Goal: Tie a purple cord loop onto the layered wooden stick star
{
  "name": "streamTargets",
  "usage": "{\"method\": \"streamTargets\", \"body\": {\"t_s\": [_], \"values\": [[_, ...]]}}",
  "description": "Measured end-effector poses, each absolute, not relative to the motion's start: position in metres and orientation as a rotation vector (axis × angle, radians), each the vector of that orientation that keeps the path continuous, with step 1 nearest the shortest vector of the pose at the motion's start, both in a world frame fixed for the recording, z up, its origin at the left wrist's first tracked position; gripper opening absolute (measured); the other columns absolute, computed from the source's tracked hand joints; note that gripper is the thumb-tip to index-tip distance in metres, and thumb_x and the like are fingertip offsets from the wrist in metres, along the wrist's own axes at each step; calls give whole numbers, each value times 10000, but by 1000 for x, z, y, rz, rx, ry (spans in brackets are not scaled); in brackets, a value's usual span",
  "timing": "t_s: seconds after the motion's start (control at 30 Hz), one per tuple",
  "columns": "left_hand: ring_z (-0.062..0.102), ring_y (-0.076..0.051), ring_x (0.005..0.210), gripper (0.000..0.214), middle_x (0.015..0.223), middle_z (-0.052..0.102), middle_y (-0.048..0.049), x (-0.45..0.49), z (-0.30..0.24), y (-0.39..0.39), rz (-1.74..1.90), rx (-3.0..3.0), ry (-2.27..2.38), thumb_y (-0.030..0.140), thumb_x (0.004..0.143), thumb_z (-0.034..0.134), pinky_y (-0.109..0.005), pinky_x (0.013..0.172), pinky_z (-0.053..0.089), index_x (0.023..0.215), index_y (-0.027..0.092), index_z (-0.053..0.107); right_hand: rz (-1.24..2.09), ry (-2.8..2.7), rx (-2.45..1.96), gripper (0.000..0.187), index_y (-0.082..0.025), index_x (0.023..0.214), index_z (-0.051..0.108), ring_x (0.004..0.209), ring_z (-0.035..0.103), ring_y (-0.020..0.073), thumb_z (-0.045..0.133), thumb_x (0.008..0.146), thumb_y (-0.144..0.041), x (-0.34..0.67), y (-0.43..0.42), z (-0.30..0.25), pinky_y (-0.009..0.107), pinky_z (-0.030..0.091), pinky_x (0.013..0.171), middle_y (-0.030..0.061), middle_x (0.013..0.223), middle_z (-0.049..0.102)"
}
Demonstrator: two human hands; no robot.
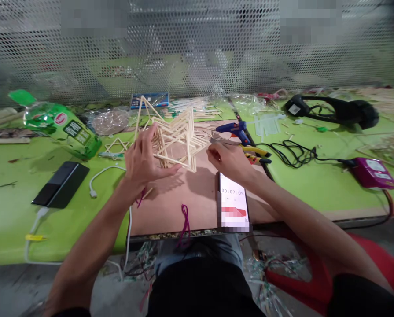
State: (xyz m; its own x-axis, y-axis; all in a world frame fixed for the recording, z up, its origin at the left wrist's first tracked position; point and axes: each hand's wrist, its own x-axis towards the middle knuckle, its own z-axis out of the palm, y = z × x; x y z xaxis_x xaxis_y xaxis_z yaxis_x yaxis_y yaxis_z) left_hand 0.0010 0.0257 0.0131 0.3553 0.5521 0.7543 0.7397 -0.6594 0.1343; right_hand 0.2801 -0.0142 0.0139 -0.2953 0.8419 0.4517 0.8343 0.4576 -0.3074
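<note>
A star-shaped frame of thin pale wooden sticks (177, 141), built up in several layers, stands over the brown board. My left hand (144, 158) grips its left side, thumb along the lower edge and fingers up over the top. To the right of the frame, my right hand (228, 160) is closed with its fingertips pinched beside the star's right point. What those fingers hold, if anything, I cannot make out. Yellow-handled pliers (256, 151) and a blue glue gun (234, 128) lie just behind my right hand.
A phone (233, 202) showing a timer lies near the front edge. Purple cord (185, 218) hangs over that edge. Leftward are a green bottle (63, 127), a dark power bank (61, 185) and a small stick star (116, 146). Rightward are a black headset-like strap (332, 112) and a purple box (375, 173).
</note>
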Motion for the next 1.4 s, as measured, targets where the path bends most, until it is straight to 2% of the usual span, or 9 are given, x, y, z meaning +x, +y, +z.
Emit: {"method": "streamTargets", "body": {"t_s": [0.1, 0.2, 0.3, 0.4, 0.6, 0.8, 0.97, 1.17, 1.4], "values": [[579, -371, 1245, 1194, 1427, 534, -153, 0, 14, 29, -1214, -2461, -1139, 901, 583, 624, -489, 993, 526, 1511, 223, 300, -2, -2185, -1351, 227, -128, 983, 665, 787, 651, 206, 454, 964, -208, 283, -21, 19, 317, 446, 687, 127, 908, 727], [607, -346, 1199, 1137, 1430, 521, -150, -2, 13, 34, -1303, -2558, -1138, 866, 625, 623, -474, 996, 532, 1508, 226, 301, 109, -2144, -1242, 210, -158, 1045, 676, 785, 688, 160, 481, 967, -172, 277, -38, 24, 271, 487, 693, 71, 938, 750], [633, -324, 1154, 1093, 1424, 522, -138, -4, 12, 37, -1351, -2645, -1103, 860, 650, 598, -453, 986, 543, 1498, 233, 310, 280, -2018, -1198, 60, -173, 898, 691, 654, 660, 103, 642, 907, -206, 267, -56, 29, 210, 499, 620, 10, 811, 741], [609, -334, 1202, 1104, 1450, 503, -132, -4, 10, 38, -1313, -2681, -1071, 869, 643, 588, -465, 1029, 518, 1501, 242, 291, 311, -1974, -1110, 68, -172, 924, 694, 642, 657, 82, 634, 921, -201, 258, -66, 35, 189, 513, 606, 3, 822, 749], [583, -342, 1244, 1129, 1475, 483, -140, -2, 10, 33, -1249, -2709, -1097, 850, 629, 615, -463, 1033, 509, 1515, 249, 256, -136, -2089, -1017, 134, -173, 1018, 692, 638, 661, 95, 593, 929, -156, 247, -69, 43, 236, 508, 592, 7, 834, 762], [585, -349, 1244, 1177, 1459, 504, -132, 1, 12, 27, -1168, -2712, -1129, 840, 580, 660, -466, 1028, 509, 1517, 254, 255, -465, -2237, -908, 212, -220, 1072, 674, 775, 690, 124, 542, 939, -121, 249, -62, 42, 275, 512, 644, -1, 887, 759], [614, -342, 1197, 1183, 1424, 530, -140, 4, 12, 25, -1128, -2708, -1164, 840, 576, 661, -456, 988, 532, 1517, 241, 268, -806, -2379, -767, 171, -152, 1041, 665, 721, 640, 150, 529, 941, -118, 251, -60, 48, 306, 456, 578, 44, 825, 722], [582, -351, 1248, 1187, 1463, 502, -147, 2, 13, 26, -1132, -2662, -1155, 867, 584, 631, -467, 1018, 511, 1517, 238, 253, -543, -2328, -913, 130, -169, 1024, 598, 792, 650, 150, 503, 953, -117, 255, -58, 45, 278, 480, 649, 40, 886, 714], [566, -344, 1264, 1141, 1476, 491, -133, -1, 15, 27, -1165, -2653, -1227, 860, 619, 609, -476, 1029, 507, 1519, 251, 261, -447, -2019, -1140, 87, -205, 1014, 580, 672, 619, 137, 514, 969, -171, 298, -40, 52, 272, 428, 578, 62, 863, 701]]}}
